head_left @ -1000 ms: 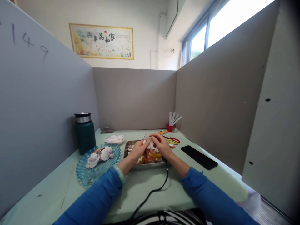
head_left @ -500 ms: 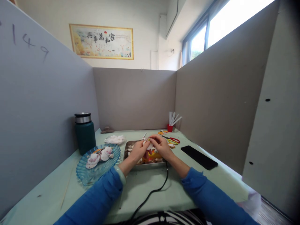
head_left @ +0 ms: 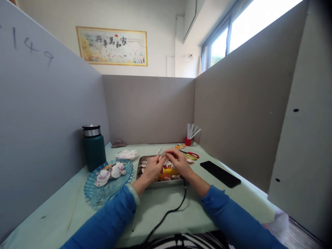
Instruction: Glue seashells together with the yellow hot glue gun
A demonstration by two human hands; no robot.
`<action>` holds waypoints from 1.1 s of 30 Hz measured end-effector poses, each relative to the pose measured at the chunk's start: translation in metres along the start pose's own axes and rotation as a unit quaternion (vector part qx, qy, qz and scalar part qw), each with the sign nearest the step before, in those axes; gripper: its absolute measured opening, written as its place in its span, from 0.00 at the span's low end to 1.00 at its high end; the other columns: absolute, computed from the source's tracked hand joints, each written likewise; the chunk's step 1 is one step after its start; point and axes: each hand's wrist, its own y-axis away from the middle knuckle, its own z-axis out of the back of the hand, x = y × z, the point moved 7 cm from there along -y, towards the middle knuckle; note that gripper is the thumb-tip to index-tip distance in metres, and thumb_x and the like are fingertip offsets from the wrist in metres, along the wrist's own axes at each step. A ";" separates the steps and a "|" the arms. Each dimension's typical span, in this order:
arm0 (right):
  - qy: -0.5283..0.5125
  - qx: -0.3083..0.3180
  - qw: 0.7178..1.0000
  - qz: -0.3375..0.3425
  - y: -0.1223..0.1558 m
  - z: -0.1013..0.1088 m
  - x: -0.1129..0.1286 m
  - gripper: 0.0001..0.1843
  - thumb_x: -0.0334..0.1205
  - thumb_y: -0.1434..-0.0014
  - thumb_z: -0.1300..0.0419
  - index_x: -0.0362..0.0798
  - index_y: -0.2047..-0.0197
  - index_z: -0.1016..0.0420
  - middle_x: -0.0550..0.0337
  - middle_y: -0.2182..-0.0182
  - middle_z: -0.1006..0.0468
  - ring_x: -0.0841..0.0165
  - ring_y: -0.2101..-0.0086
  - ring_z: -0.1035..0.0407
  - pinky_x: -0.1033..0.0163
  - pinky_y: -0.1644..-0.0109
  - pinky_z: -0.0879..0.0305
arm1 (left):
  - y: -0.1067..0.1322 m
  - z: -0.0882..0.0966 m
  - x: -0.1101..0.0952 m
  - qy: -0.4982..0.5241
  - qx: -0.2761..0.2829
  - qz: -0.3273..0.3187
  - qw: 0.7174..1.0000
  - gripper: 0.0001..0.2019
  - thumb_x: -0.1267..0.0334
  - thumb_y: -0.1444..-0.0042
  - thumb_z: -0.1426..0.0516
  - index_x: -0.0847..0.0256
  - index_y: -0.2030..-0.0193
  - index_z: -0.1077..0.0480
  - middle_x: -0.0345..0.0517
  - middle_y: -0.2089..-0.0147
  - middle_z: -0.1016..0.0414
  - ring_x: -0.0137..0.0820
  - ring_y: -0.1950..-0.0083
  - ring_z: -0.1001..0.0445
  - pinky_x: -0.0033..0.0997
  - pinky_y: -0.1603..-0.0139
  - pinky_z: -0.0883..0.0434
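My left hand (head_left: 152, 167) and my right hand (head_left: 177, 160) meet above a metal tray (head_left: 166, 184) of small shells and coloured bits. Both hands are closed in a pinch on one small pale shell piece (head_left: 164, 156) held between their fingertips. A yellow and orange object (head_left: 168, 171) lies in the tray under the hands. A black cable (head_left: 168, 211) runs from the tray toward me.
A blue glass plate (head_left: 109, 188) with painted shells sits at the left, a green flask (head_left: 93, 147) behind it. Scissors (head_left: 191, 155), a red cup of white sticks (head_left: 188, 139) and a black phone (head_left: 220, 174) lie to the right. Grey partitions wall the desk on three sides.
The hands have shifted slightly and turned the small shell piece between the fingertips; everything else on the desk is unchanged.
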 end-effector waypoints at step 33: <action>0.028 0.014 0.999 0.039 0.002 -0.001 0.017 0.11 0.42 0.36 0.45 0.49 0.56 0.23 0.54 0.61 0.26 0.67 0.63 0.29 0.64 0.63 0.30 | 0.000 -0.006 -0.003 0.116 0.034 0.010 0.993 0.20 0.46 0.41 0.48 0.62 0.71 0.32 0.40 0.83 0.31 0.28 0.83 0.32 0.25 0.80 0.38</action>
